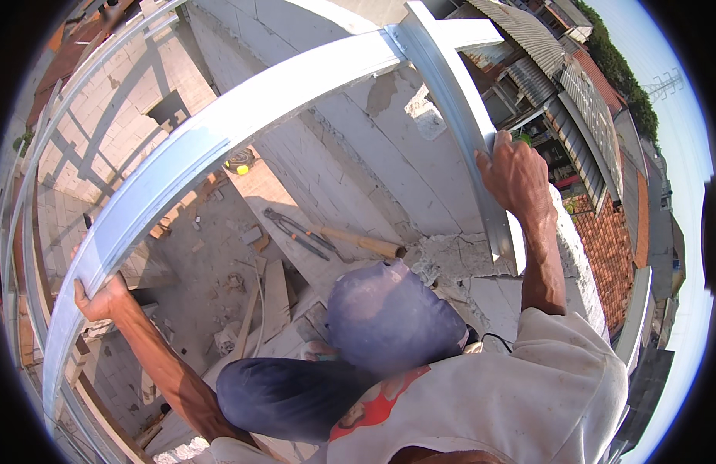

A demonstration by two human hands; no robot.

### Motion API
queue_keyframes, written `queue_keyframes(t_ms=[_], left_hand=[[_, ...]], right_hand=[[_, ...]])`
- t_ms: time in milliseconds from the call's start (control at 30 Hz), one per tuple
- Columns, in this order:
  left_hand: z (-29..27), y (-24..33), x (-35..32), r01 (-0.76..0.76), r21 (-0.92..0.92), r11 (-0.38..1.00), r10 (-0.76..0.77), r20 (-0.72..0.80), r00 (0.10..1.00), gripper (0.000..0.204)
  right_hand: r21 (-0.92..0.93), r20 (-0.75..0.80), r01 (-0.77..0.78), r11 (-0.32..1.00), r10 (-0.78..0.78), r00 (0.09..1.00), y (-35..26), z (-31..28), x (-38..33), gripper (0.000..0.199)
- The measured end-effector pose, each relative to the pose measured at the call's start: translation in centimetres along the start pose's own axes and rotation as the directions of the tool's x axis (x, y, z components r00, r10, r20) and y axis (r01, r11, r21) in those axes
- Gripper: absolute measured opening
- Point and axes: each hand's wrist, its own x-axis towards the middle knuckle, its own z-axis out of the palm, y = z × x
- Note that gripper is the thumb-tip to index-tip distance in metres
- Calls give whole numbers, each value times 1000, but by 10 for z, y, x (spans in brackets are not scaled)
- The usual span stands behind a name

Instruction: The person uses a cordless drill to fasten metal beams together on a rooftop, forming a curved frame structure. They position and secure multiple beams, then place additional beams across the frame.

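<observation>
Long pale metal channel (219, 127) is held across the view, raised above a white block wall (350, 178), its far end meeting a second metal channel (458, 116) near the wall's top edge; both appear steadied for alignment. Left hand (99, 298) is closed around the long channel's lower left end, arm stretched out and up from the lower edge. On the wall's top surface, pliers (300, 232) and a wooden handle (362, 241) lie near the middle, kept within reach. Right hand (516, 174) is clamped on the second channel's edge, forearm nearly upright, above the wall's right corner
</observation>
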Motion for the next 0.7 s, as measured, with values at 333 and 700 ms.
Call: queue_keyframes(t_ms=[333,700], left_hand=[[-45,11,34,42,-146,988,-17,164,986,78],[-18,-5,6,35,-180,983,8,231,973,71]], right_hand=[[51,107,18,999,-23,994,-10,22,-7,39],[79,212,22,997,-39,977,-5,70,-4,45]])
